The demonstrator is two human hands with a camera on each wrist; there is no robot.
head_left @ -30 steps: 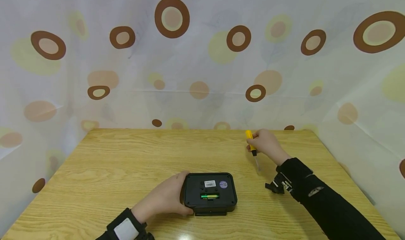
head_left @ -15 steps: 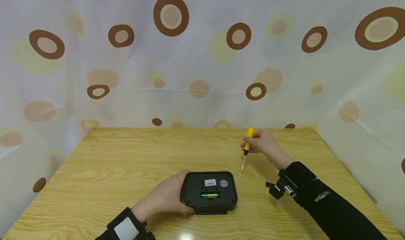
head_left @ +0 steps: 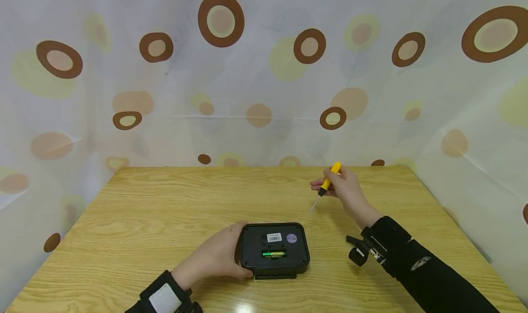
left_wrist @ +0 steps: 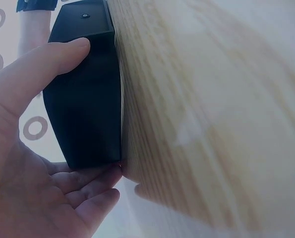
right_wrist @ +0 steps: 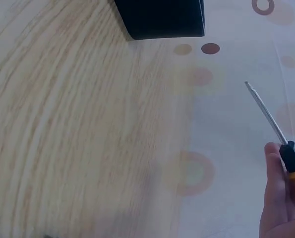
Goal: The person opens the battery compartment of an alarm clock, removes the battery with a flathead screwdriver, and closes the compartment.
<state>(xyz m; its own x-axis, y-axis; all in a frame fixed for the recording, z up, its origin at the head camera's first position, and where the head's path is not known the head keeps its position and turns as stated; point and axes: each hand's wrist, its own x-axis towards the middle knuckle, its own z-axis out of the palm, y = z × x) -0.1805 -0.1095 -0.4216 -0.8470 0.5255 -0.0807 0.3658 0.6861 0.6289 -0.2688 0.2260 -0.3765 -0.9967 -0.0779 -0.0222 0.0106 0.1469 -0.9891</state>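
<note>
A black box-shaped device (head_left: pixel 255 244) lies on the table with its back facing up. In that back, a small open compartment holds a green battery (head_left: pixel 274 254). My left hand (head_left: pixel 220 253) grips the device by its left side, thumb on the near side and fingers at the far side; the left wrist view shows the thumb pressed on the black casing (left_wrist: pixel 88 109). Off to the right and farther back, my right hand (head_left: pixel 346 189) holds a screwdriver (head_left: pixel 330 180) by its yellow handle. Its metal shaft (right_wrist: pixel 266 114) points away from the fingers, above the table.
The wooden table (head_left: pixel 173 203) ends at a back edge against a patterned curtain (head_left: pixel 255 74), which also hangs at both sides. White and purple stickers (head_left: pixel 291 238) are on the device's back. A black wrist mount (head_left: pixel 359 253) juts from the right sleeve.
My right hand has turned the screwdriver so its tip swings from pointing toward the right to down-left. The left hand and the device stay in place.
</note>
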